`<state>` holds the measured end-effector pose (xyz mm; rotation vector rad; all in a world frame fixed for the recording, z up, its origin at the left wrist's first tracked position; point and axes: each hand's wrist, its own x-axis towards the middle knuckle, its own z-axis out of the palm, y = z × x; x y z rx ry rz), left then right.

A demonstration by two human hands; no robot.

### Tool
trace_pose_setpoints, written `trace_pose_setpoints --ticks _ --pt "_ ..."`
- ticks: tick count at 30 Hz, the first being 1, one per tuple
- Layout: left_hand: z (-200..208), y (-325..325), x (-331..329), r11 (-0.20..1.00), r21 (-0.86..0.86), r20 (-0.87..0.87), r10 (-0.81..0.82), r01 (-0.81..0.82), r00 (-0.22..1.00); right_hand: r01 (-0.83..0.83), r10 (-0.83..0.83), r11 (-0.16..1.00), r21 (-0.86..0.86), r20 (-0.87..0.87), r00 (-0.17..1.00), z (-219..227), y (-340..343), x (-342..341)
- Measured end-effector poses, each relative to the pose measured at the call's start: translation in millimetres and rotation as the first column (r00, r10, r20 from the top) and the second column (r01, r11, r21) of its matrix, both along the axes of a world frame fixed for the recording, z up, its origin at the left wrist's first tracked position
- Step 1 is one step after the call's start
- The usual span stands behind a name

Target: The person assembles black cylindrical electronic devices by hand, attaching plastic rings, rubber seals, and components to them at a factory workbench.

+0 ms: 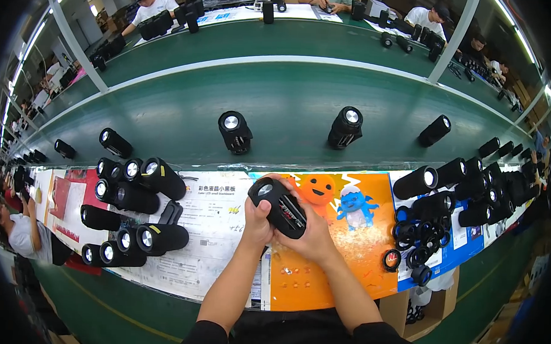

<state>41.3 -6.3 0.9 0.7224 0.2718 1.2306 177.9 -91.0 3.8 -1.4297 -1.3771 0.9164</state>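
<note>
A black cylindrical speaker is held between my two hands over the middle of the bench, tilted, one round end up to the left. My left hand is closed on its left side, the thumb near that end. My right hand wraps round the lower right side. White and red printing shows on the speaker's flank. Below it lies an orange board with cartoon figures, beside a white printed sheet.
Several black speakers lie to the left, and more at the right. Loose black rings are heaped by the orange board. Beyond runs a green conveyor carrying spaced speakers. An open carton stands below right. Other people work across the line.
</note>
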Motion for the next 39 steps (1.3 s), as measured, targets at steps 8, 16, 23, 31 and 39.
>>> trace_pose_setpoints --ticks 8,16,23,31,39 --pt "-16.7 8.4 -1.6 0.988 -0.004 0.014 -0.154 0.154 0.988 0.061 -0.062 0.998 0.017 0.098 0.993 12.3 -1.8 1.9" --pt "-8.8 -5.6 7.8 0.994 0.005 -0.051 -0.112 0.112 0.992 0.073 -0.073 0.996 0.051 0.017 0.997 -3.3 -6.5 6.3" --pt "-27.4 5.1 18.7 0.989 0.074 -0.11 -0.121 0.13 0.986 0.083 -0.087 0.995 0.063 0.065 0.994 -1.3 -10.1 10.7" --pt "-12.8 0.2 12.3 0.954 0.005 -0.144 -0.295 0.299 0.945 0.198 -0.363 0.89 0.411 0.375 0.853 50.4 -138.8 69.3" --pt "-5.2 -14.9 19.2 0.941 0.049 -0.266 -0.311 0.335 0.912 0.764 -0.704 0.633 0.121 0.5 0.504 52.2 -330.4 197.6"
